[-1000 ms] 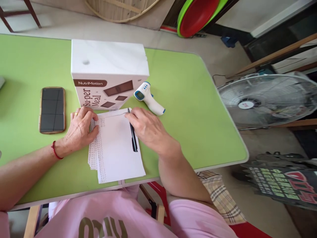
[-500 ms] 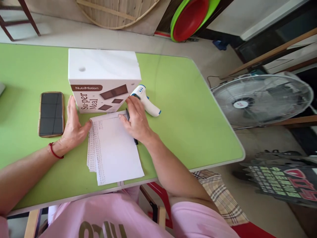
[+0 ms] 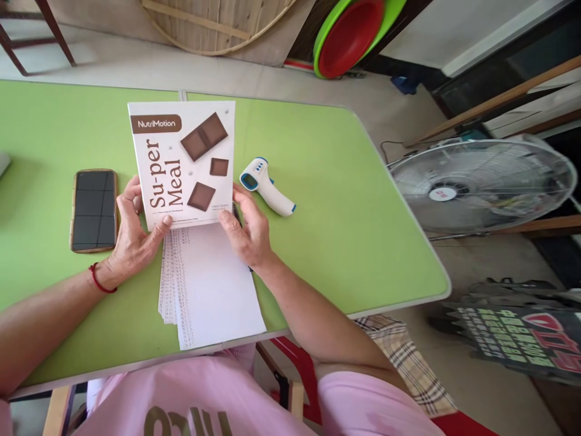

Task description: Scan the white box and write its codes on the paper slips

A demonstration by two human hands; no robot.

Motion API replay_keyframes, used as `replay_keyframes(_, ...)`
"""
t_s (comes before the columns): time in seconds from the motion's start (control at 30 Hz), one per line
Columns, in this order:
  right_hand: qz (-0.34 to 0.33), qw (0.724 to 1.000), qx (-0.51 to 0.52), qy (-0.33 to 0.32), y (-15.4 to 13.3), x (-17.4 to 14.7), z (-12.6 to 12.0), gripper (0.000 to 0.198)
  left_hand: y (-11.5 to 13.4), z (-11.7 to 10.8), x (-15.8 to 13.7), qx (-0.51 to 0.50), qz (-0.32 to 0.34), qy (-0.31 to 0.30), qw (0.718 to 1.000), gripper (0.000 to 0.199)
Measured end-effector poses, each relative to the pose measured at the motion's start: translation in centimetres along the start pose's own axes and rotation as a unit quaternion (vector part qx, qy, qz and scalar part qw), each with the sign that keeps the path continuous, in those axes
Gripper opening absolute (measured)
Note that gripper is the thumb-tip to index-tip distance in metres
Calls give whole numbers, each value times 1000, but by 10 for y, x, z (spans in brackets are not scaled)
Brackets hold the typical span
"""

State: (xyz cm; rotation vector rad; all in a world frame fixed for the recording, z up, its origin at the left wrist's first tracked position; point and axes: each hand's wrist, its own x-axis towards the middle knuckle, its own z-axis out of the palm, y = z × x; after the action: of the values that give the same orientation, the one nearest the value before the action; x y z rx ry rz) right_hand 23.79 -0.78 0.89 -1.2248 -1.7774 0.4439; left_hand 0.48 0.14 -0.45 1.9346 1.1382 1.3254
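A white box (image 3: 158, 181) printed "NutriMotion Su-per Meal" with brown chocolate pieces is tilted back, its printed face toward me. My left hand (image 3: 135, 221) grips its lower left corner, thumb on the front. At the lower right edge my right hand (image 3: 249, 227) holds it with the thumb near the front and the fingers behind. Beneath its lower edge lie sheets of paper (image 3: 222, 290) with rows of small handwriting along the left side. A black pen is mostly hidden by my right hand. To the right rests a white and blue infrared thermometer (image 3: 271, 189).
A dark phone (image 3: 94, 209) in a brown case lies left on the green table (image 3: 345, 212). Beyond the table's right edge stands a fan (image 3: 481, 188). Red and green basins (image 3: 349, 39) lean at the back. A plaid cloth (image 3: 408, 363) hangs near the front right.
The box has tipped so that its front face turns up toward me and its top no longer shows. My left thumb has moved onto the box front. The papers shifted slightly toward me.
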Motion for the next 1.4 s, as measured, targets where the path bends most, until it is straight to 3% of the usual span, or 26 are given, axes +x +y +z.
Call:
replay_keyframes(0.1, 8, 1000, -19, -11, -5, 0, 0, 49, -1, 3, 2, -53, -2, -6, 999, 55)
replay_keyframes(0.2, -4, 999, -38, -28, -6, 2, -2, 48, 0, 3, 2, -61, -23, -2, 998, 60)
replay_keyframes(0.37, -26, 988, -146, -36, 19, 13, -12, 47, 4, 2, 3, -66, -29, 12, 997, 72)
replay_keyframes(0.47, 70, 954, -292, -1, 43, 21, -23, 56, 3, 2, 4, -50, -15, 11, 999, 78)
replay_keyframes(0.53, 139, 922, -360, -17, 55, 24, -29, 58, 2, 2, 5, -45, -9, 8, 999, 79)
replay_keyframes(0.63, 208, 894, -392, -59, 61, 27, -35, 47, -1, 2, 5, -49, -10, 5, 999, 80)
replay_keyframes(0.7, 234, 890, -385, -68, 61, 28, -36, 41, -2, 2, 5, -50, -13, 5, 999, 82)
replay_keyframes(0.77, 230, 905, -356, -49, 58, 29, -36, 40, -3, 2, 5, -53, -14, 4, 999, 83)
replay_keyframes(0.93, 105, 977, -153, 102, 33, 23, -31, 42, -5, 3, 5, -36, -8, 16, 999, 85)
replay_keyframes(1.03, 108, 991, 18, 80, 0, 7, -19, 32, -4, 2, 4, -22, -5, 27, 999, 87)
replay_keyframes(1.1, 117, 979, 164, 4, -23, -6, -8, 33, -4, 2, 4, -21, 1, 28, 999, 86)
replay_keyframes(1.2, 183, 923, 322, -102, -50, -21, 9, 38, -2, 1, 5, -23, 10, 31, 999, 84)
replay_keyframes(1.3, 259, 882, 382, -95, -59, -28, 21, 41, 0, 0, 5, -19, 9, 30, 999, 83)
replay_keyframes(1.4, 278, 867, 408, -70, -58, -29, 25, 45, 1, 0, 6, -11, -2, 21, 1000, 83)
